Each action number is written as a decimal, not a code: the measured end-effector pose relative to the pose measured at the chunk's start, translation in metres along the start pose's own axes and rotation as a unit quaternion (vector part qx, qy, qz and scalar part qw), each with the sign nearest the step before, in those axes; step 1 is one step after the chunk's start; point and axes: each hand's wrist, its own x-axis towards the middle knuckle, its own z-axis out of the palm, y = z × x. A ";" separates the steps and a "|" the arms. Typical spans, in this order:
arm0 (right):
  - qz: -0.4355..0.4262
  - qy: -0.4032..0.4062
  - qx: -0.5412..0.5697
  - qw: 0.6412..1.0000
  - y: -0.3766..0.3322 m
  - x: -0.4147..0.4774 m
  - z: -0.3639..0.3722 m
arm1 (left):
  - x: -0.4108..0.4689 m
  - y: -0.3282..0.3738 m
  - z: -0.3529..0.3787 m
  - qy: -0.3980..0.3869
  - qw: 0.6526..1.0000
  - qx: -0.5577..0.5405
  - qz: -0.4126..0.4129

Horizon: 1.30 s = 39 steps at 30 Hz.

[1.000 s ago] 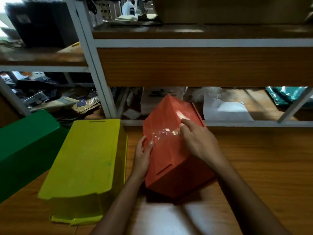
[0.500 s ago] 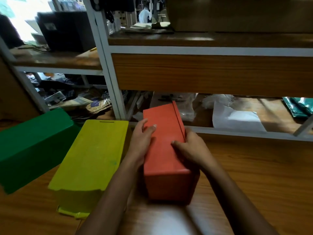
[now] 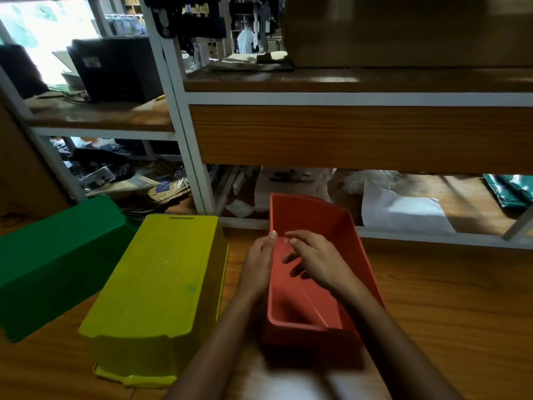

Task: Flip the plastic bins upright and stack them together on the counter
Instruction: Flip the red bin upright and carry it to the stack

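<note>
While it sits mouth-up on the wooden surface (image 3: 447,313), directly in front of the person, the red bin (image 3: 300,304) is held between two bare hands. The left hand (image 3: 256,261) lies against the outside of the bin's left wall, its thumb hooked over the rim in a pinch. The right hand (image 3: 314,261) reaches inside, its fingers (image 3: 292,241) relaxed and spread, the tips touching that same wall and grasping nothing.

Thin-walled moulded plastic, empty, the bin looks light and stiff, with a smooth skin that could slip under a flat palm. The rim of either long wall looks the surest place to take hold, one hand per side.

Its long axis runs away from the person toward the shelving rack (image 3: 184,145), angled slightly to the right. The lower, scooped end faces the camera and the taller end wall stands at the far side.

Just beside it on the left lies the yellow bin (image 3: 161,272), bottom up, its long axis roughly parallel. Farther left, touching or nearly touching the yellow one, the green bin (image 3: 54,255) is also overturned and skewed at an angle. By the look of it, one bin of three is righted and none are stacked. A sheet of white paper (image 3: 403,212) lies on the rack's low shelf behind.
</note>
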 end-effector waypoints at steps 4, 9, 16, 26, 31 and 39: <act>0.002 0.070 -0.292 0.954 0.029 -0.001 -0.011 | -0.005 -0.014 -0.001 -0.017 0.998 -0.048 -0.047; 0.089 0.078 -0.377 0.919 0.060 -0.008 -0.032 | -0.009 -0.023 0.000 0.009 0.995 -0.034 -0.089; 0.137 0.161 -0.275 0.938 0.105 -0.019 -0.038 | -0.001 -0.021 -0.004 0.142 0.980 -0.077 -0.120; 0.171 0.190 -0.066 0.965 0.124 -0.016 -0.055 | -0.017 -0.035 0.004 0.034 0.993 0.104 -0.050; 0.173 0.202 -0.076 0.961 0.127 -0.014 -0.050 | -0.017 -0.025 0.007 0.032 0.991 0.108 -0.076; 0.173 0.216 -0.166 0.946 0.116 -0.019 -0.041 | -0.014 -0.022 0.009 -0.017 0.991 0.113 -0.071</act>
